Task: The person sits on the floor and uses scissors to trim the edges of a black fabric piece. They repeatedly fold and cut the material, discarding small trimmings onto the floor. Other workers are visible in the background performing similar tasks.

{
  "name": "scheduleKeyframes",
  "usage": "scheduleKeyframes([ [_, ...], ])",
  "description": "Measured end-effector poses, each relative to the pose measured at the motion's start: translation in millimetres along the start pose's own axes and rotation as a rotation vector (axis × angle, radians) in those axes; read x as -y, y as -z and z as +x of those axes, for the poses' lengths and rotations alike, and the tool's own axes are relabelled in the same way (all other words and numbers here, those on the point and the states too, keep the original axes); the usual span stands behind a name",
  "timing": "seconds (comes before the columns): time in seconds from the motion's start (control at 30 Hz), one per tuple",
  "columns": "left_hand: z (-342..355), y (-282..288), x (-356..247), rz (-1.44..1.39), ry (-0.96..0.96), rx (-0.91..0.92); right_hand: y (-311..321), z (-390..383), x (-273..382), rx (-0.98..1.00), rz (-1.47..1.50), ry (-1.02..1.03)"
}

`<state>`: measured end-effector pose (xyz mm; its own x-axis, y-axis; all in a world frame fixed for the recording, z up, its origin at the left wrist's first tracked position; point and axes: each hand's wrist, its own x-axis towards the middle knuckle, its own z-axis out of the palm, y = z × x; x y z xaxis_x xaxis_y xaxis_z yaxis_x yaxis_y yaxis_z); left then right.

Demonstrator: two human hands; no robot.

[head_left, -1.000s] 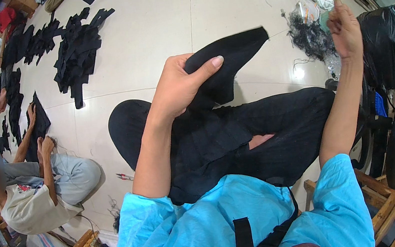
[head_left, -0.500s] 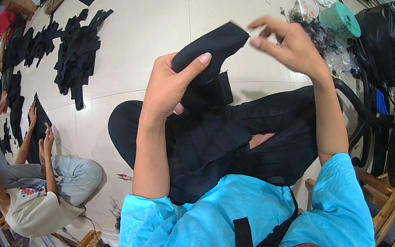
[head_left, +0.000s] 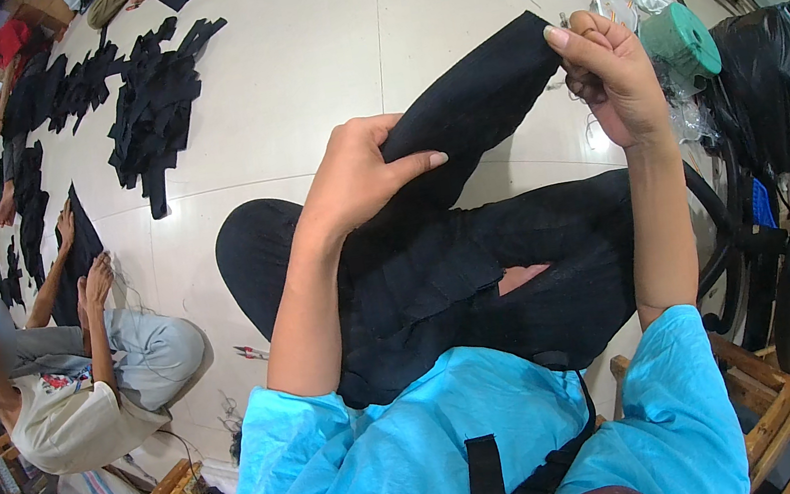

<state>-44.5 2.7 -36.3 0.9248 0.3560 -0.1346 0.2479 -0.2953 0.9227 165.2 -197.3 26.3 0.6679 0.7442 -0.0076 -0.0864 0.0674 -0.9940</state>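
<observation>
A strip of black fabric stretches between my hands above my crossed legs. My left hand grips its near left part, thumb lying on top and fingers behind the cloth. At the far right corner my right hand is closed, with thumb and forefinger pinched at the edge; whether it holds the cloth itself or a loose thread there is too small to tell. More black fabric hangs below the left hand and blends into my black trousers.
Heaps of black fabric pieces lie on the tiled floor at far left. A person sits at left, handling black cloth. On the right are a green spool, thread scraps, a black plastic bag and a chair. Wooden stools stand near me.
My right hand has closed at the fabric's far corner and moved right. The strip is now longer and straighter, reaching up and to the right from my left hand.
</observation>
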Motion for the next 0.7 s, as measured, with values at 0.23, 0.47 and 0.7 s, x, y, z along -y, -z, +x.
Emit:
scheduleKeyframes([
  [0.23, -6.2, 21.0, -2.6, -0.16, 0.121, 0.268, 18.2, 3.2, 7.4, -0.04, 0.13, -0.114],
  [0.47, -3.1, 18.9, 16.6, -0.306, 0.061, 0.264, 60.0, 8.6, 15.1, -0.048, 0.348, -0.143],
  [0.7, -2.5, 18.3, 17.6, -0.29, 0.094, 0.293, 122.1, 14.7, 30.3, -0.134, 0.409, -0.067],
])
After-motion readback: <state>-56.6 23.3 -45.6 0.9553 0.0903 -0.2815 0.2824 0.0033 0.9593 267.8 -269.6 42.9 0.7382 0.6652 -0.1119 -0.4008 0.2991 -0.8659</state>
